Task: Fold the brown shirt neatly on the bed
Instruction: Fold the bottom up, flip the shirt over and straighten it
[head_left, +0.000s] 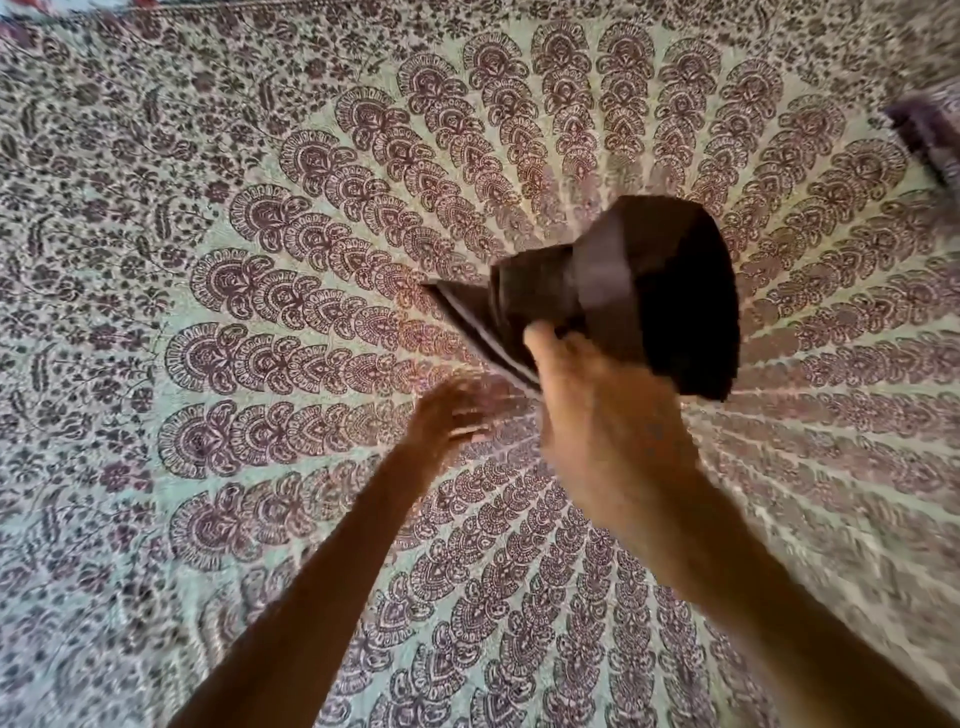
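Observation:
The brown shirt is a compact folded bundle, dark brown, lifted above the bed at centre right. My right hand grips its near lower edge from below, thumb on the fabric. My left hand hovers over the bedspread just left of the shirt, fingers spread and blurred, holding nothing. The shirt's underside and far edge are hidden.
A bedspread with a pale green ground and a maroon peacock-feather print covers the whole bed. A dark purple patterned cloth lies blurred at the right edge.

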